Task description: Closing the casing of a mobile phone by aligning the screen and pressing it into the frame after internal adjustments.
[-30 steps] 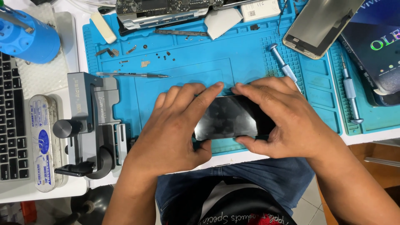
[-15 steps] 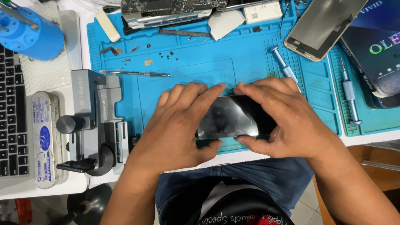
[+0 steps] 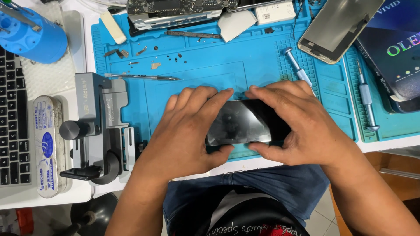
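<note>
The left hand [image 3: 183, 131] and right hand [image 3: 297, 124] are still clamping the dark phone [image 3: 245, 122] from both ends above the blue mat [image 3: 218, 57], barely shifting, suggesting steady pressing.

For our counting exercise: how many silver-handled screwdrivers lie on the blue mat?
2. One screwdriver lies just beyond the right hand; the other screwdriver lies at the blue mat's right edge. Others may be hidden under the hands.

Bare blue mat [image 3: 205, 65] lies open just beyond the hands, hemmed by a grey clamp jig [image 3: 98, 126] left, tweezers [image 3: 142, 77] far-left and screwdrivers [image 3: 297, 67] right.
</note>
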